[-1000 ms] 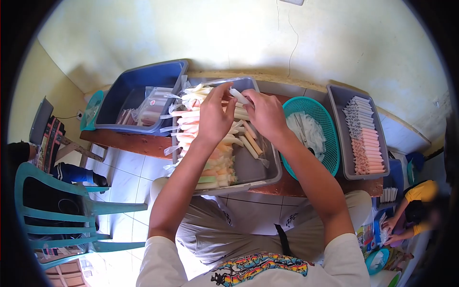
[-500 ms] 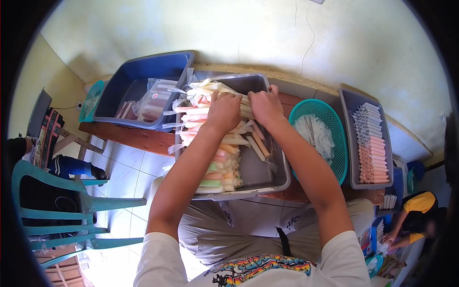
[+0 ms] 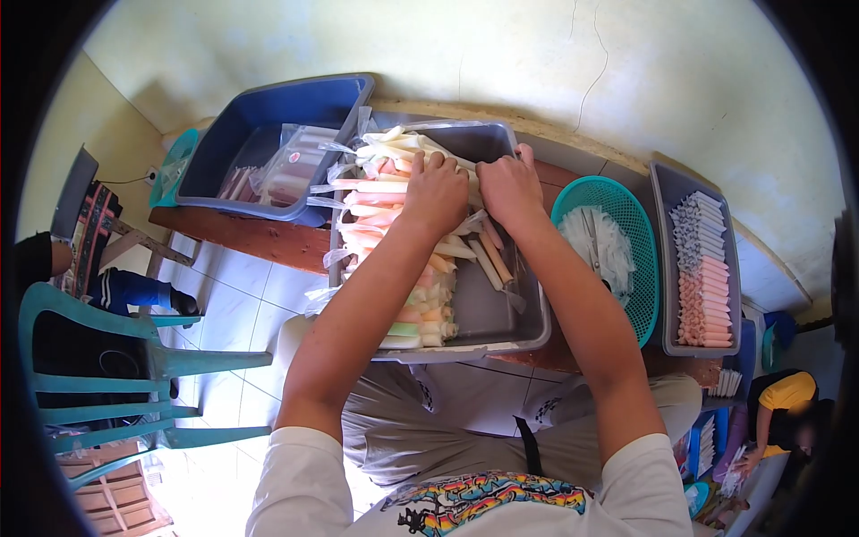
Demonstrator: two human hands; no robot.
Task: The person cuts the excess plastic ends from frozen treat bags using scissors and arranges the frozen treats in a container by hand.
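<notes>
A grey tub [image 3: 488,336] stands in front of me, its left side heaped with filled plastic tubes [image 3: 376,199] in cream, pink, orange and pale green, with clear twisted ends. My left hand [image 3: 438,192] is closed over cream tubes in the upper part of the pile. Just to its right, my right hand [image 3: 510,186] is closed at the right ends of the cream tubes; its fingertips are hidden. Below the hands, a few loose tubes [image 3: 490,259] in cream and orange lie on the tub floor.
Left is a blue tub [image 3: 201,204] with packed bags. At right stand a green basket [image 3: 646,313] holding clear plastic bags and scissors [image 3: 592,240], and a grey tray [image 3: 660,206] of stacked tubes. A green chair [image 3: 161,362] stands lower left; another person [image 3: 783,403] works far right.
Both hands have stayed over the upper pile, with small shifts of the fingers; the left fingers look more spread over the tubes. The whole view has moved slightly.
</notes>
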